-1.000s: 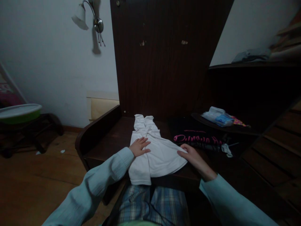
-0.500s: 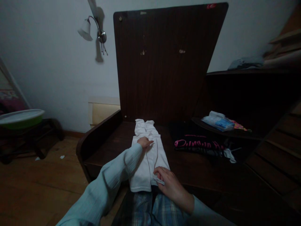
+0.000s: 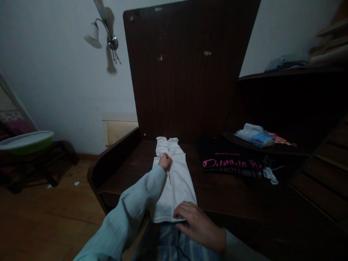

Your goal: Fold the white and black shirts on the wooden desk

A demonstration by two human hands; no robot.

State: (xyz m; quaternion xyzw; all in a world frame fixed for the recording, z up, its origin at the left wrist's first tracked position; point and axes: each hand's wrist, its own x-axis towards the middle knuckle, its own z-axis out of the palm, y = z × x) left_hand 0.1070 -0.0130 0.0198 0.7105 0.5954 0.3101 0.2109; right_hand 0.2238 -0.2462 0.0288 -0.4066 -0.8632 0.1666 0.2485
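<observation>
A white garment [image 3: 178, 181], folded into a long strip, lies on the dark wooden surface with its lower edge towards me. Its far end is gathered and wrinkled. My left hand [image 3: 165, 161] is closed in a pinch on the cloth near the upper middle, along a crease. At the near edge, my right hand [image 3: 194, 223] rests with its fingertips on the garment's lower right corner. The thumb is apart from the fingers, below the hem.
Dark folded clothing with pink lettering [image 3: 231, 164] lies to the right. Beyond it, a low shelf [image 3: 231, 137] holds a blue-and-white plastic packet [image 3: 255, 136]. A raised side edge [image 3: 114, 150] bounds the surface at left. A green basin [image 3: 29, 143] stands on a dark stool.
My left hand has gone from a pointing finger to a pinch, slightly left. My right hand has let go of the bunched hem and moved slightly nearer; the hem now lies flatter.
</observation>
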